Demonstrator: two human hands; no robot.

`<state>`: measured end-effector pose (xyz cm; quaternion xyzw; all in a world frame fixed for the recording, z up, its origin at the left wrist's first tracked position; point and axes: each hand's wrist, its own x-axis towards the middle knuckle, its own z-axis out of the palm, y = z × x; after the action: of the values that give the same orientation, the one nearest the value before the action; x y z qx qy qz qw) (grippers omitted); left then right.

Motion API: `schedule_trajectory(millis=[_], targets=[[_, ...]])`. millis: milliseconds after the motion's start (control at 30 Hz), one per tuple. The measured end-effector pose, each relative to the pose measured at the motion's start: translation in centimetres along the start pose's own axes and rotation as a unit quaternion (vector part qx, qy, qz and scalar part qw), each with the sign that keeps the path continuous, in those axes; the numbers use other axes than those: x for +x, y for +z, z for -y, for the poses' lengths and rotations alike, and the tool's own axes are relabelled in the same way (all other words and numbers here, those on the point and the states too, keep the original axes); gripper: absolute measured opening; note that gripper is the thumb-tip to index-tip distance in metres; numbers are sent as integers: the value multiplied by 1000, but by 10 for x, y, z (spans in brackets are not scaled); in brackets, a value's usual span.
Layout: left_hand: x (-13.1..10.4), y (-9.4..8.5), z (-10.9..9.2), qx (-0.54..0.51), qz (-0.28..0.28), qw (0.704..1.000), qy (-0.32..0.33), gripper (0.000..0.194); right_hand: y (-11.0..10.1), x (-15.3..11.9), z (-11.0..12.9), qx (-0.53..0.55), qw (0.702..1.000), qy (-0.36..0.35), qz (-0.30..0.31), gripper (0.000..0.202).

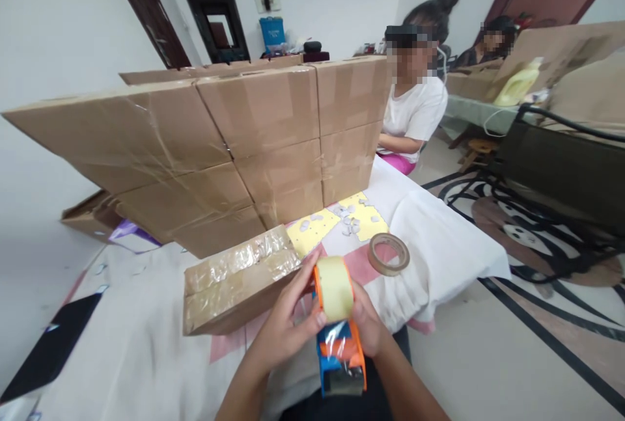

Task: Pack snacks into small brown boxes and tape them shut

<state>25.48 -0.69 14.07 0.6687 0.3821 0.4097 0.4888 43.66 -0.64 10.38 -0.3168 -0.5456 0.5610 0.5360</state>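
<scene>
Between both hands I hold an orange and blue tape dispenser (340, 349) with a roll of pale clear tape (334, 287) on it. My left hand (295, 317) is closed around its left side, the thumb pressed near the roll. On the other side, my right hand (367, 318) grips the dispenser, its fingers partly hidden behind it. A small carton (239, 278) with shiny tape across its top lies just left of my hands. Beyond my right hand, a brown tape roll (388, 254) rests flat on the cloth.
Stacked cardboard boxes (273, 141) form a wall across the table's far side. A white cloth (439, 245) covers the table, its right edge hanging down. Behind the boxes sits a person in a white shirt (415, 112). A black flat object (51, 346) lies at left.
</scene>
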Motion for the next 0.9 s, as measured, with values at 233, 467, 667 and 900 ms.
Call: schedule_trajectory(millis=[233, 467, 667, 900], targets=[[-21, 37, 24, 35, -129, 985, -110, 37, -11, 31, -8, -154, 974, -165, -13, 54], [-27, 34, 11, 64, -208, 976, -17, 26, -7, 47, -17, -254, 920, -298, 27, 51], [-39, 45, -3, -30, -185, 971, -147, 30, -9, 40, -34, -274, 919, -277, -66, 45], [-44, 59, -8, -137, -206, 948, -202, 42, -14, 31, -36, -220, 952, -188, -98, 51]])
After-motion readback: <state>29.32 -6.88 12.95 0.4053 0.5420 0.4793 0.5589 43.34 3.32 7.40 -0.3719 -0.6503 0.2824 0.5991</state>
